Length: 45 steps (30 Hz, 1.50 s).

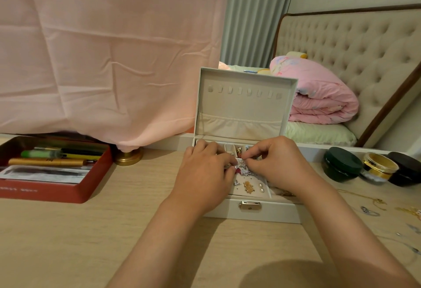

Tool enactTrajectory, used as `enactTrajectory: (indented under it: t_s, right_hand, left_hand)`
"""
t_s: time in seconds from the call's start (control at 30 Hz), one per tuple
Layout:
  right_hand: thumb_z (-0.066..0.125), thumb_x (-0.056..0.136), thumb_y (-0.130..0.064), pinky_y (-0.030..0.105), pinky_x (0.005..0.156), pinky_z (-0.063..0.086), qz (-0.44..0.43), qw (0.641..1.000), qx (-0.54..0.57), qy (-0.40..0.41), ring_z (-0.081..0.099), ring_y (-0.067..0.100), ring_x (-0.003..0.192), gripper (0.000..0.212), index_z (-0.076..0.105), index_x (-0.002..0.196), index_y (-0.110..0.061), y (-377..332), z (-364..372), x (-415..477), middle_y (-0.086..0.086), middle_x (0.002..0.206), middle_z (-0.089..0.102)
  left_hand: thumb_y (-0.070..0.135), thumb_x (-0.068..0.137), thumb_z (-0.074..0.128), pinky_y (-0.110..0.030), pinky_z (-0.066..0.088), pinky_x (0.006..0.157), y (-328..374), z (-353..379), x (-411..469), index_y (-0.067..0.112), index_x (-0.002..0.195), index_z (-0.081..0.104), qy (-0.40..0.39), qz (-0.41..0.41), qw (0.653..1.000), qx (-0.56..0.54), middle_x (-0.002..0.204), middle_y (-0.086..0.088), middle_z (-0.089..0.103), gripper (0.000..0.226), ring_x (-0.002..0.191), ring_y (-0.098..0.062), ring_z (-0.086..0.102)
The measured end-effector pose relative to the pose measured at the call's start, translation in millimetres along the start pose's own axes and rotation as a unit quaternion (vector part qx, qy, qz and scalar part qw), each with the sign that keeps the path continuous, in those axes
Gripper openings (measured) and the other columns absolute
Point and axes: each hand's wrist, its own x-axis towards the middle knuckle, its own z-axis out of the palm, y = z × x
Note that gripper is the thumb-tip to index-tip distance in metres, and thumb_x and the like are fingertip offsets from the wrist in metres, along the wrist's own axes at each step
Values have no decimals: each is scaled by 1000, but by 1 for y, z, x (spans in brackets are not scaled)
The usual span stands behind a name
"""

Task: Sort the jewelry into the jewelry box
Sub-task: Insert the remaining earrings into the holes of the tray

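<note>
Over the open jewelry box, a small silver piece is pinched by the curled fingertips of left hand and right hand — probably being seated on the padded tray; gentle pressing is needed next.

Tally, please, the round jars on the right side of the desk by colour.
Dark green jar: 1
Gold jar: 1
Black jar: 1
Total: 3
</note>
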Motion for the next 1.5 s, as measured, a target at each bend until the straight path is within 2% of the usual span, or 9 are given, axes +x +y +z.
enactTrajectory:
  t_s: [0.23, 0.37, 0.5, 0.57, 0.73, 1.0, 1.2, 1.33, 1.5]
  right_hand:
    - [80, 81, -8, 14, 66, 51, 14, 980, 199, 2, 67, -2, 65, 16, 81, 80, -24, -10, -4, -2, -12, 70, 75]
    - [79, 81, -3, 23, 77, 56, 1, 954, 301, -12, 72, 10, 75, 12, 81, 84, -14, -19, -8, -5, 4, 80, 78]
    - [81, 80, -4, 55, 81, 57, -40, 957, 286, -3, 68, 44, 82, 14, 81, 83, -18, -20, -8, -6, 17, 85, 75]
    - [80, 80, -1, 51, 81, 60, -68, 956, 286, -12, 72, 35, 79, 21, 80, 89, -20, -21, -11, -6, 12, 85, 77]
    - [80, 79, -2, 32, 89, 60, -94, 958, 260, -76, 76, 18, 90, 20, 80, 96, -12, -20, -24, -6, 2, 89, 79]
    - [81, 80, -8, 24, 87, 58, -93, 969, 203, -108, 75, 10, 88, 19, 81, 96, -17, -18, -32, -6, -3, 87, 79]
    - [82, 81, -14, 12, 72, 52, -93, 984, 119, -95, 69, 1, 74, 14, 81, 92, -23, -11, -33, -2, -14, 79, 76]
    - [81, 84, -25, 12, 68, 47, -81, 996, 3, -31, 62, -1, 72, 17, 76, 87, -41, 4, -23, 3, -26, 75, 68]
    - [78, 86, -28, 35, 96, 47, -123, 984, -118, -53, 65, 9, 92, 15, 79, 100, -33, 4, -12, 5, -13, 99, 74]
  left_hand:
    - [38, 96, 55, -28, 29, 96, 3, -2, 4, 38, 125, 61, 57, -26, 993, -98, 115, 18, 65, 29, 115, -8, 47]
    - [19, 88, 73, -19, 49, 77, 8, -12, 10, 29, 92, 74, 86, -129, 900, -409, 81, 15, 73, 11, 81, 2, 66]
    - [12, 84, 77, -31, 57, 79, 7, -18, 11, 19, 88, 76, 71, -148, 851, -498, 81, 2, 76, 8, 80, -14, 72]
    - [11, 84, 76, -35, 56, 80, 8, -20, 11, 16, 91, 75, 60, -148, 848, -506, 81, -2, 77, 9, 81, -18, 72]
    - [17, 85, 76, -30, 49, 73, 9, -29, 9, 25, 102, 57, 21, -140, 863, -484, 77, 6, 76, 26, 79, -23, 68]
    - [17, 84, 77, -17, 48, 63, 14, -24, 7, 31, 100, 56, 31, -122, 881, -456, 76, 10, 75, 29, 76, -20, 67]
    - [21, 86, 74, -25, 49, 69, 16, -15, 7, 34, 100, 58, 22, -136, 894, -427, 77, 12, 74, 25, 70, -8, 65]
    - [33, 94, 61, -35, 44, 88, 6, -8, 5, 36, 109, 64, 75, -67, 979, -177, 100, 18, 67, 15, 100, -11, 54]
    - [42, 99, 45, -33, 31, 97, 3, -4, 3, 38, 121, 66, 2, -3, 1000, -10, 122, 18, 57, 30, 117, -13, 40]
